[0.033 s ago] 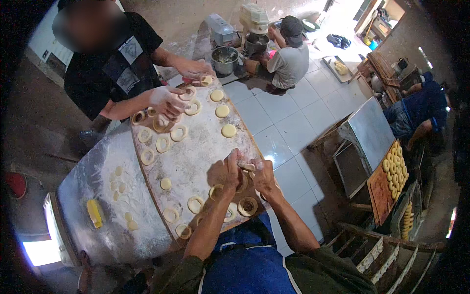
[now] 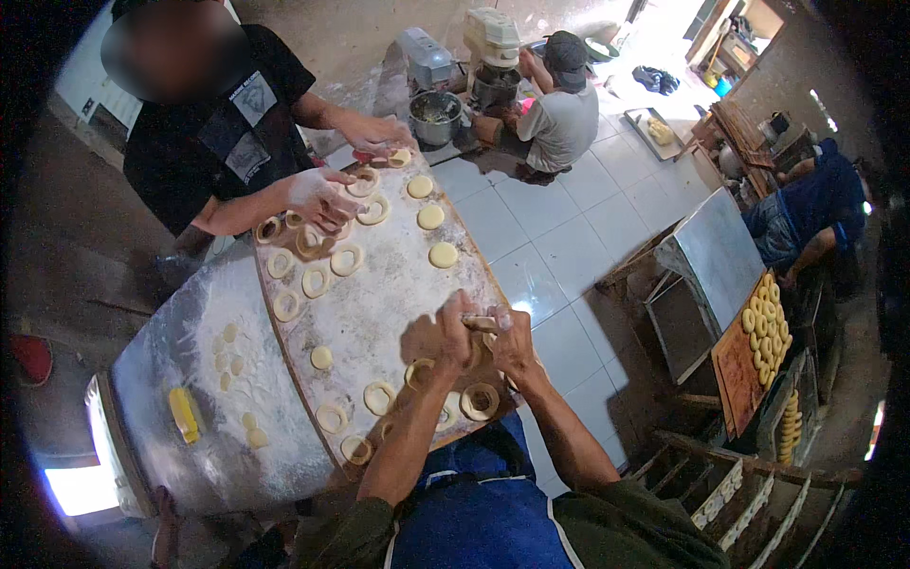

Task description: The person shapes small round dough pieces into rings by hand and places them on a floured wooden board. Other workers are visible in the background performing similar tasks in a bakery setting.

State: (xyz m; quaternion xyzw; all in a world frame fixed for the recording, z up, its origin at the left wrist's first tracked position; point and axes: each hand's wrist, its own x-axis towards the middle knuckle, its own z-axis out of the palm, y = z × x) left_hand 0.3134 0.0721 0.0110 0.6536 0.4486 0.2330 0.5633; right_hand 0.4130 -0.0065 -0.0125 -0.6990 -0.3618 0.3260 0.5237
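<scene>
My left hand [image 2: 455, 332] and my right hand [image 2: 515, 337] are closed on a piece of pale dough [image 2: 482, 323] held between them, over the near right part of a floured wooden board [image 2: 351, 318]. Several dough rings [image 2: 379, 397] lie around my hands, one thicker ring [image 2: 480, 401] just below them. Small dough discs [image 2: 443, 254] sit along the board's right side and one [image 2: 321, 357] at its middle left. Across the board, a co-worker in a black T-shirt has floury hands [image 2: 322, 204] among more rings.
A metal surface [image 2: 161, 370] with flour and a yellow tool [image 2: 184, 413] adjoins at left. A seated person [image 2: 559, 123] is by mixers [image 2: 493, 38]. At right stand a metal sheet [image 2: 716, 247], doughnuts on a board [image 2: 763, 327], a bent-over person [image 2: 806, 213] and a rack [image 2: 739, 493].
My hands and the dough between them have shifted very slightly. Otherwise little differs from the earlier frame.
</scene>
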